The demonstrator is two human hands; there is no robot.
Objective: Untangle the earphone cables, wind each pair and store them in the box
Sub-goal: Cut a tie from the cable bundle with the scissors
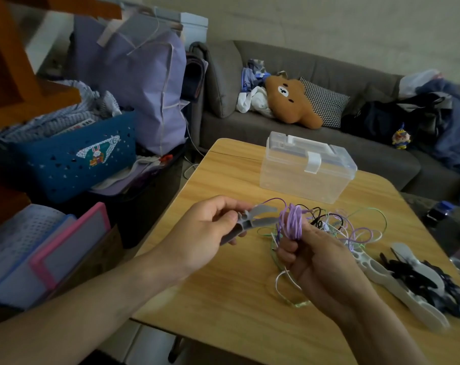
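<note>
My left hand (210, 227) grips a grey plastic cable winder (252, 222) above the wooden table (223, 299). My right hand (318, 262) holds a coil of purple earphone cable (293, 222) wound round its raised fingers. Behind that hand lies a tangle of purple, green, white and black cables (355, 227) on the table. A white cable loop (287, 288) hangs below my right palm. The clear plastic box (306, 167) stands with its lid down at the far side of the table.
More grey winders (408, 280) and black cable (413, 272) lie at the table's right edge. A grey sofa (329, 127) with a bear cushion is behind the table. A blue basket (73, 159) and storage bins stand on the left.
</note>
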